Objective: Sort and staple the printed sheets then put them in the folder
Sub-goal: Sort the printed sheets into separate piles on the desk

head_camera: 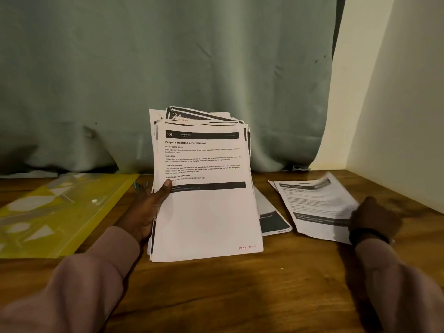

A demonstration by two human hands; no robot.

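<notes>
- the two sleeved forearms are lying nearest the camera, reaching forward over the wooden bench [240, 296].
- the left hand [146, 212] is gripping the thick stack of printed sheets [204, 212] by its left edge, thumb pressing on the top page and fingers hidden beneath; the stack is tilting up off the bench, its top page marked in red as page no. 6.
- the right hand [374, 218] is resting on the lower right part of a loose sheet [314, 205] lying on the bench to the right; it is blurred, so whether it is pinching the paper or only pressing it, i cannot tell.
- another sheet [271, 219] is lying flat between the stack and that loose sheet, partly hidden under the stack.
- the yellow folder [48, 212] is lying flat at far left, well apart from the papers; small blue items [138, 185] are sitting just beside its far corner, too small to name.
- judging by this, sorting is in hand: pages are being dealt out by number.
- the next move is likely calling for freeing the right hand, peeling off the top page and placing it in order, keeping piles apart; no stapler is showing.
</notes>
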